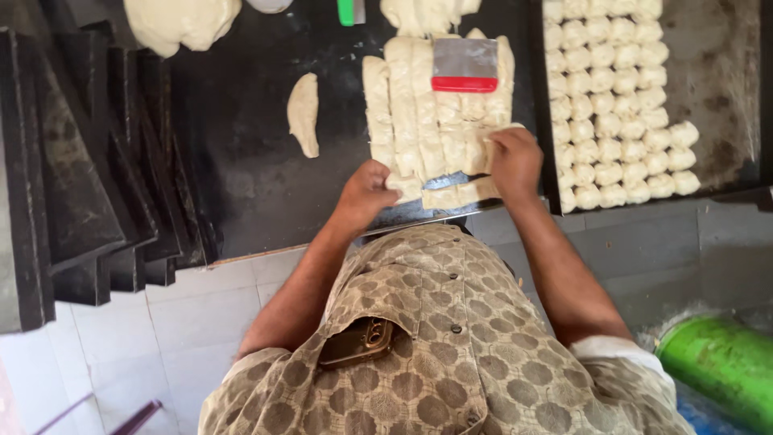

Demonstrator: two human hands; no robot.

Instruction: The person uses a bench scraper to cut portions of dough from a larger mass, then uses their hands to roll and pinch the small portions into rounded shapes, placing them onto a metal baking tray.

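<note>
A block of pale dough cut into strips and small squares (427, 113) lies on the dark worktop (241, 161). My left hand (369, 189) is curled on a cut piece at the block's near left corner. At the near right edge, my right hand (515, 161) pinches another cut dough piece. A metal bench scraper with a red handle (465, 64) rests on top of the dough block, beyond both hands.
A dark tray (717, 72) at the right holds several rows of small dough pieces (612, 113). A loose dough strip (303, 113) and a large dough mass (181, 24) lie at the back left. Stacked dark trays (88, 177) stand at the left. A green cylinder (721, 366) lies on the floor.
</note>
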